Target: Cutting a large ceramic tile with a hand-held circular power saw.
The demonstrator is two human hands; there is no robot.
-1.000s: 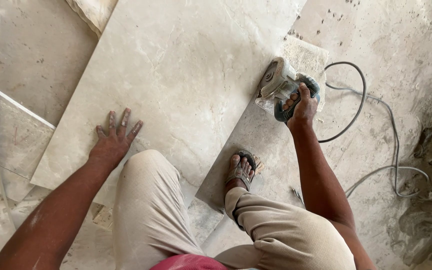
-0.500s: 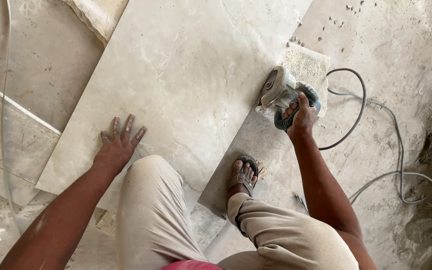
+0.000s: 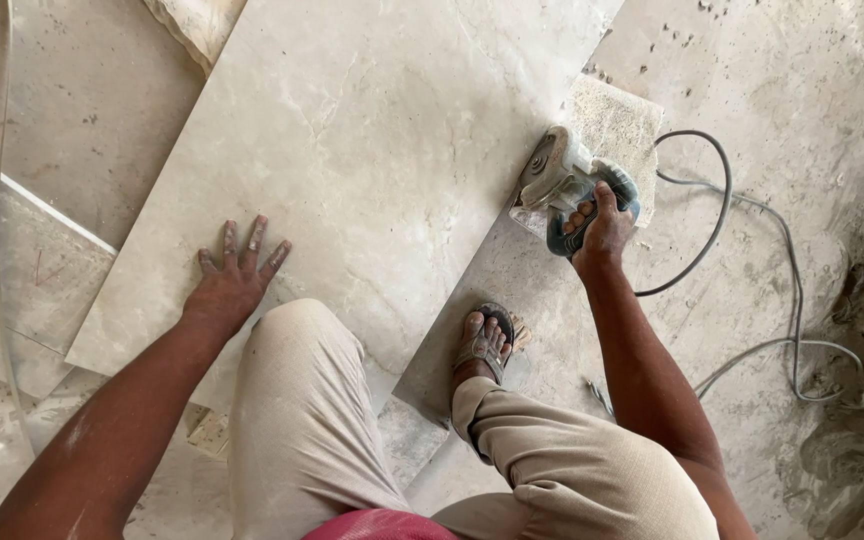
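Head view, looking straight down: a handheld angle grinder (image 3: 564,185) is gripped in the right hand (image 3: 602,228), whose fingers are wrapped fully round its dark body, thumb on top. The disc guard sits at the right edge of a large beige marble-look tile (image 3: 352,150), which lies flat across the middle of the scene. The left hand (image 3: 232,285) is pressed palm-down on the near left part of that tile, fingers spread wide and holding nothing.

For a clean cut, the tile is best kept pinned by the spread palm and by the sandalled foot (image 3: 484,342) planted on a narrower grey strip (image 3: 512,300) just right of the big tile. The grinder should be kept steady and level, and fed slowly along the edge. The toes lie near the cutting line, so the tool is best kept clear of the foot.

The power cord (image 3: 722,210) loops away on the right over the rough concrete floor (image 3: 802,100), well clear of the disc; open room is found there and at the far right. At left, laid floor tiles (image 3: 42,200) border the work, and the bent knee (image 3: 297,330) crowds the near edge.
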